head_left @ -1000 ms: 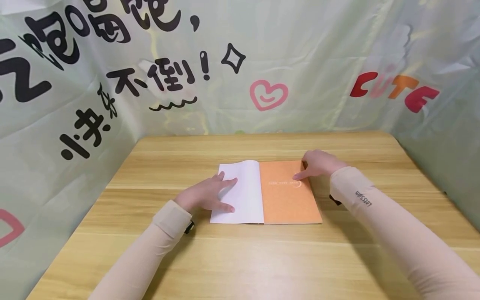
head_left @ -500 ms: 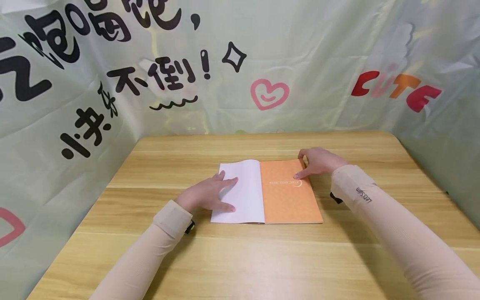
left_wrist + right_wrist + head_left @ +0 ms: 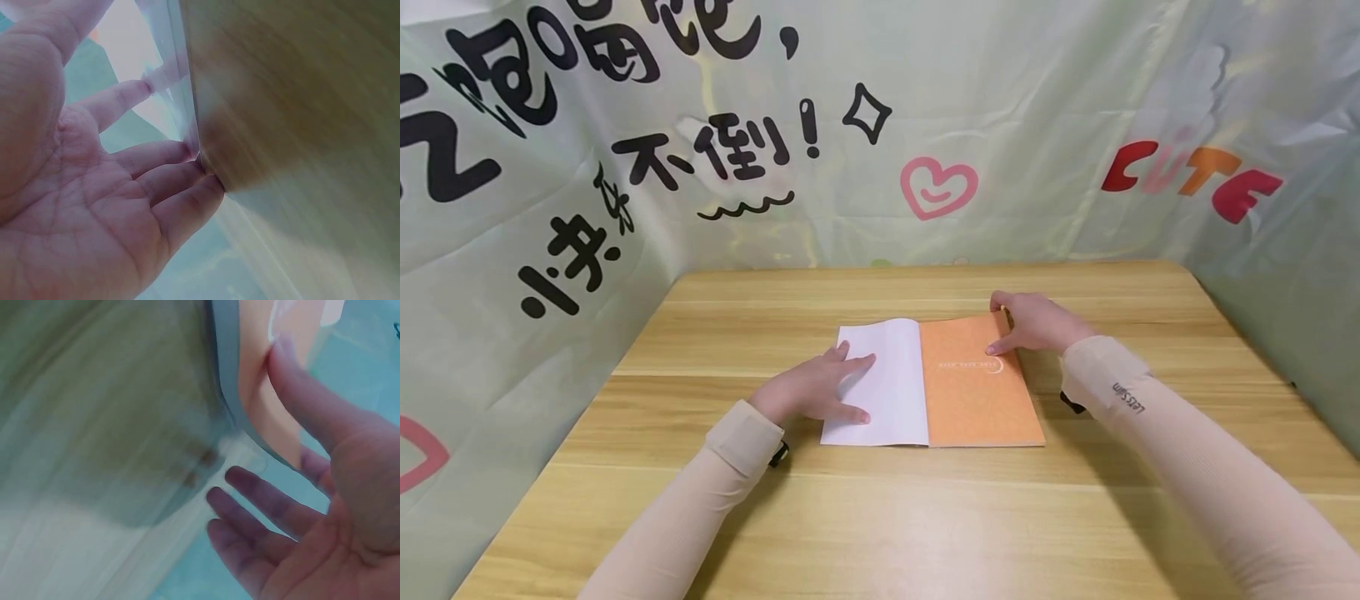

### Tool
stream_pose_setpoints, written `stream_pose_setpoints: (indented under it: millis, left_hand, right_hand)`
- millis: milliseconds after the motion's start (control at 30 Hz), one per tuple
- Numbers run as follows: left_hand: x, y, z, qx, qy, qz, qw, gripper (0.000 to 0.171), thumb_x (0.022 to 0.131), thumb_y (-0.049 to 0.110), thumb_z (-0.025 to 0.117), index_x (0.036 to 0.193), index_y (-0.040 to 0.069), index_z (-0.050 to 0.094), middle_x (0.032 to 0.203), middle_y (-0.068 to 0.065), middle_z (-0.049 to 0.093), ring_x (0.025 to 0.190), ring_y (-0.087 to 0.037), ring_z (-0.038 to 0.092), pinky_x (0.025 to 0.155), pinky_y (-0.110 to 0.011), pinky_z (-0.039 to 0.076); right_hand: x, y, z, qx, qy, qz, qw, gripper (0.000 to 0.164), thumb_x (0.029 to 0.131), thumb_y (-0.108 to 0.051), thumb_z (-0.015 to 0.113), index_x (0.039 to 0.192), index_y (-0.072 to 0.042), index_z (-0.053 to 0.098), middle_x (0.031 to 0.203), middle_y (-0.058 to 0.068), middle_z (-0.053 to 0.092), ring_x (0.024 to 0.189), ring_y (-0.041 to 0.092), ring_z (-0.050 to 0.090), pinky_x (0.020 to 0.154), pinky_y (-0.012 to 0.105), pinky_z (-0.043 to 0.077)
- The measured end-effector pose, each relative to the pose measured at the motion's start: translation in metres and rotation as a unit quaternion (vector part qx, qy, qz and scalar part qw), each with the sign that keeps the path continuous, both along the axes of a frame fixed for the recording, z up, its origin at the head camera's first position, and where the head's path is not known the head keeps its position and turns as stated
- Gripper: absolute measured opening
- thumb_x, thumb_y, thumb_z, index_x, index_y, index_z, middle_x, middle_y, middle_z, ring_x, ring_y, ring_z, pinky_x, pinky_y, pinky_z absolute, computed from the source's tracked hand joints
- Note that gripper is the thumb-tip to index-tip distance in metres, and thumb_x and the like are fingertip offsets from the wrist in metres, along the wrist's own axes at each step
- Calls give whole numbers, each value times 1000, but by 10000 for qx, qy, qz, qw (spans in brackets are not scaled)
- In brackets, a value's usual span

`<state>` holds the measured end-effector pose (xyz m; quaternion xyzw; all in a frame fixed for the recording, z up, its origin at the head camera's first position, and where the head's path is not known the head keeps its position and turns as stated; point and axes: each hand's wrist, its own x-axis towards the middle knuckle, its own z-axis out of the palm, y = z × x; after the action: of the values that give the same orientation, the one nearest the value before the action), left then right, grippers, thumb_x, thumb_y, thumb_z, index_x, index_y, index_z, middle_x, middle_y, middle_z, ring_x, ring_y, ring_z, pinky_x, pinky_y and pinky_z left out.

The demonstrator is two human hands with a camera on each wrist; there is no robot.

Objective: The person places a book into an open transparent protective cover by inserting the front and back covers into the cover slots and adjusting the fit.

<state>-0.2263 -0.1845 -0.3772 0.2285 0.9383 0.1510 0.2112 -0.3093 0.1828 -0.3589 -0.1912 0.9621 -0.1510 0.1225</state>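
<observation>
An open book (image 3: 887, 392) lies on the wooden table, with a white page on the left and an orange page (image 3: 973, 408) with faint white print on the right. On the white page rests my left hand (image 3: 816, 387), thumb and fingers spread; in the left wrist view several fingertips touch the table at the book's edge. My right hand (image 3: 1037, 323) pinches the top right corner of the orange side, thumb on its face and index finger at the edge. In the right wrist view that orange corner (image 3: 281, 425) bends up off the table, and the other fingers stay apart from it.
The wooden table (image 3: 880, 517) surrounds the book. A pale printed curtain (image 3: 1037, 100) hangs behind it and along both sides, bearing black characters, a pink heart (image 3: 938, 190) and coloured letters.
My right hand has shifted slightly up and to the left, raising the top right corner of the orange side a little. My left hand has stayed in place.
</observation>
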Motion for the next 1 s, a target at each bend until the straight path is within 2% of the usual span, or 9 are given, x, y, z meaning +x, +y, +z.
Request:
stream_pose_setpoints:
  millis: [133, 267, 633, 833, 1000]
  left_hand:
    - [0, 0, -1, 26, -16, 30, 10000, 95, 97, 50, 78, 172, 21, 28, 179, -27, 8, 168, -44, 10, 132, -65, 21]
    - [1, 0, 0, 43, -33, 46, 10000, 94, 97, 49, 78, 172, 21, 27, 179, -27, 7, 168, -43, 9, 133, -65, 21]
    - [3, 1, 1, -54, -23, 89, 9999, 94, 97, 50, 78, 172, 24, 27, 180, -23, 6, 169, -41, 8, 133, -63, 21]
    - [2, 1, 0, -39, -44, 94, 9999, 95, 97, 50, 78, 172, 24, 27, 180, -23, 6, 169, -41, 8, 133, -64, 21]
    - [1, 0, -2, -47, -40, 59, 10000, 95, 97, 51, 78, 172, 23, 26, 180, -25, 6, 168, -44, 9, 132, -65, 23]
  right_hand:
    - [2, -3, 0, -245, -51, -136, 9996, 63, 89, -29, 91, 131, 0, 53, 98, 15, 64, 87, 29, 55, 79, 43, 47]
    - [3, -4, -2, -326, -28, -242, 9992, 64, 88, -28, 91, 132, -1, 53, 98, 15, 63, 88, 29, 55, 79, 42, 46]
    - [6, -3, -5, -526, -48, -412, 9978, 68, 88, -29, 92, 136, -2, 51, 81, 9, 54, 76, 24, 51, 66, 35, 42]
    - [6, -2, -7, -520, -8, -433, 9977, 68, 88, -28, 92, 137, -5, 52, 81, 9, 59, 74, 23, 52, 67, 35, 43]
    - [10, -3, -8, -367, 245, -397, 9982, 67, 88, -28, 92, 136, -3, 53, 83, 11, 59, 77, 26, 55, 72, 39, 47]
